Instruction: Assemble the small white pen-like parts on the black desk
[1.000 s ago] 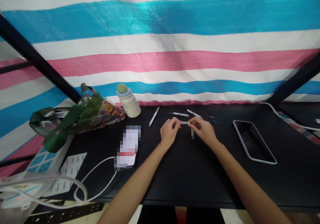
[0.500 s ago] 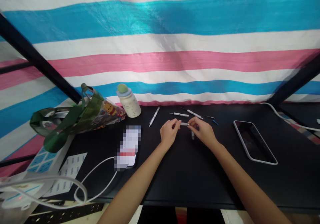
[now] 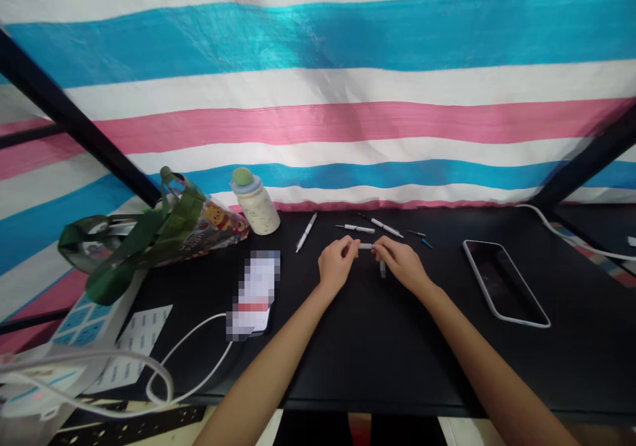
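My left hand (image 3: 338,264) and my right hand (image 3: 400,264) meet above the black table (image 3: 397,360), their fingertips pinching a short white pen-like tube (image 3: 366,246) from opposite ends. Just below my right hand, a second white piece (image 3: 382,270) lies on the tabletop. Beyond my hands lie a white pen (image 3: 307,231) and two more white pen-like sticks (image 3: 355,228) (image 3: 386,227). Off to the right are a thin dark rod (image 3: 416,232) and a small blue piece (image 3: 426,243).
A phone in a pale case (image 3: 505,283) lies to the right, and a blurred phone (image 3: 253,293) with a white cable (image 3: 199,340) to the left. A water bottle (image 3: 255,206) and a green-strapped bag (image 3: 154,237) stand at the back left, before a striped sheet (image 3: 318,128).
My right hand has shifted slightly left toward my left hand, so less of the white tube shows between them. The items on the table have not moved.
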### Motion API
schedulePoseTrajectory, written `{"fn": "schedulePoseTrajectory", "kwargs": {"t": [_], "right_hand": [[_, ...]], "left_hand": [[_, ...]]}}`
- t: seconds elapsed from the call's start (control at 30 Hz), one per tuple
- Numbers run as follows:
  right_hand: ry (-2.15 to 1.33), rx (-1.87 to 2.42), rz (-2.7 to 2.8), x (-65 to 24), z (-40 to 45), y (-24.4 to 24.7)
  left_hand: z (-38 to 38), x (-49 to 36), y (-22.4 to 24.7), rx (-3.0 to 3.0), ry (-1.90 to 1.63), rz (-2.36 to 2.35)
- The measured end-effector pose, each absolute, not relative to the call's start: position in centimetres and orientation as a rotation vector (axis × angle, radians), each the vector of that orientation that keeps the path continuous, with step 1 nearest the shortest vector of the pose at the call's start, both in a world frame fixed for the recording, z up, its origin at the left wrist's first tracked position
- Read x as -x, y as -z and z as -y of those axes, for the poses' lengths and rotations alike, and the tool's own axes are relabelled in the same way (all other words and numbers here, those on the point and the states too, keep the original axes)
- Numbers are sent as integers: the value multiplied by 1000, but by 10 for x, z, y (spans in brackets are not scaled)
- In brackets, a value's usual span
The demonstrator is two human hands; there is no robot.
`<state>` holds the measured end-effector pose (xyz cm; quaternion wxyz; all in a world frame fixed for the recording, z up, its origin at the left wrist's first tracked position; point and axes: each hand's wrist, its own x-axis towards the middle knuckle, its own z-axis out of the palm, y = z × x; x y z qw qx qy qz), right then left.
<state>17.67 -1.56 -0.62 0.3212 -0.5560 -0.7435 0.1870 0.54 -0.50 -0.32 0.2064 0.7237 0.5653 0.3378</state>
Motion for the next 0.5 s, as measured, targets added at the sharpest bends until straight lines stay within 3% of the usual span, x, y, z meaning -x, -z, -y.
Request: {"fn": "schedulePoseTrajectory", "kwargs": {"t": [0.5], "right_hand": [[-399, 1416, 1845, -185, 6, 19]], "left_hand": [[4, -3, 2, -1983, -947, -1584]]}}
